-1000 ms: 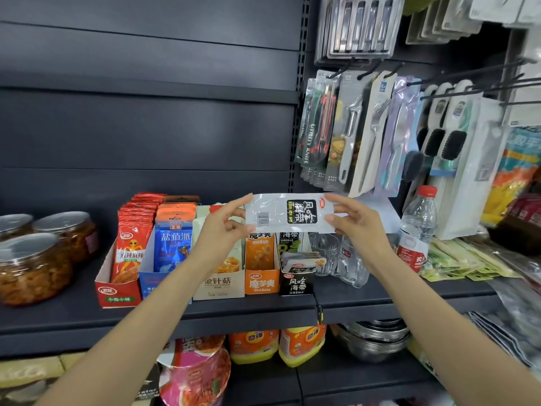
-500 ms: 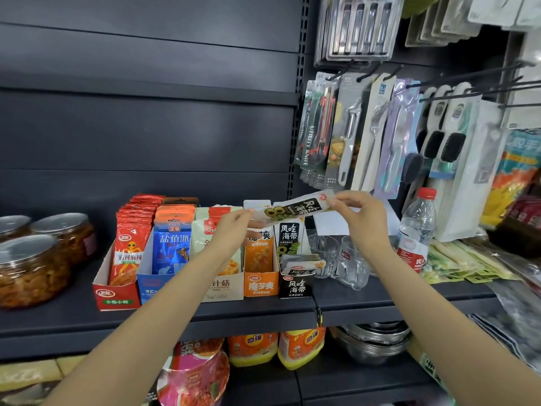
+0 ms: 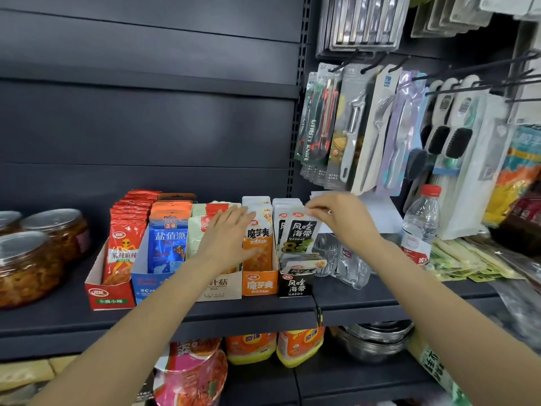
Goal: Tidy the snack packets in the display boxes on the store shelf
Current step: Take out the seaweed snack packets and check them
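The right hand (image 3: 339, 218) pinched the top edge of a black seaweed packet (image 3: 300, 234), standing it upright at the front of the black display box (image 3: 294, 285); the left hand (image 3: 228, 238), at its 9 o'clock, lay with straight fingers against the orange packets (image 3: 257, 241). Progress looked partial: 5 boxes stood in a row, most packets upright, but a loose packet (image 3: 304, 263) lay flat at 6 o'clock of the held one, apparently left to straighten. A water bottle (image 3: 418, 227) stood at 3 o'clock.
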### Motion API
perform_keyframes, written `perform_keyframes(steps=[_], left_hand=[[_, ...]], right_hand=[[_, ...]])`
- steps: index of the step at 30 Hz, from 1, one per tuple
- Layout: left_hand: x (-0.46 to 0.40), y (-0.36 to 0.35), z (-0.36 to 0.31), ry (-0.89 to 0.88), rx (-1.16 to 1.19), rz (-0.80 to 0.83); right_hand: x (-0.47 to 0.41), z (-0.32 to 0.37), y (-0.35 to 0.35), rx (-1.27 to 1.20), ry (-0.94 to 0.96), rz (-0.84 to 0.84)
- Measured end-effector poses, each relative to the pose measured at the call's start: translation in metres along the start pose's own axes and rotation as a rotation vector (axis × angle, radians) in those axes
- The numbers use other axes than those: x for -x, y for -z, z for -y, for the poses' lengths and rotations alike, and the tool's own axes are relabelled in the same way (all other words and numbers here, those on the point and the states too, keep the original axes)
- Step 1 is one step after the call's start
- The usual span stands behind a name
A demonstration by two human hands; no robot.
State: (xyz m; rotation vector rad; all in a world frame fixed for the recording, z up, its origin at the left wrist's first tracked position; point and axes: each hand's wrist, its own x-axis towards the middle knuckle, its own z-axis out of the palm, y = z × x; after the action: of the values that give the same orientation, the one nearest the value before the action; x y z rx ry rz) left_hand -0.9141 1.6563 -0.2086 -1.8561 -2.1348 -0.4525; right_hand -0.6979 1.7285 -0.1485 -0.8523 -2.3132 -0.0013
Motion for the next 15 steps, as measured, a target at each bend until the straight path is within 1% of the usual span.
perform_keyframes(steps=[4, 7, 10, 15], left_hand=[[0.0, -0.004, 0.002, -0.002, -0.044, -0.001], [0.0, -0.003, 0.001, -0.001, -0.045, -0.002], [-0.001, -0.003, 0.001, 0.002, -0.028, -0.002], [-0.002, -0.002, 0.002, -0.002, -0.009, -0.015]], right_hand=[[-0.002, 0.002, -0.011, 0.032, -0.022, 0.284], [0.0, -0.004, -0.02, -0.025, -0.041, 0.416], [0.002, -0.007, -0.025, -0.113, -0.084, 0.487], [-0.002, -0.009, -0.024, -0.235, -0.169, 0.488]])
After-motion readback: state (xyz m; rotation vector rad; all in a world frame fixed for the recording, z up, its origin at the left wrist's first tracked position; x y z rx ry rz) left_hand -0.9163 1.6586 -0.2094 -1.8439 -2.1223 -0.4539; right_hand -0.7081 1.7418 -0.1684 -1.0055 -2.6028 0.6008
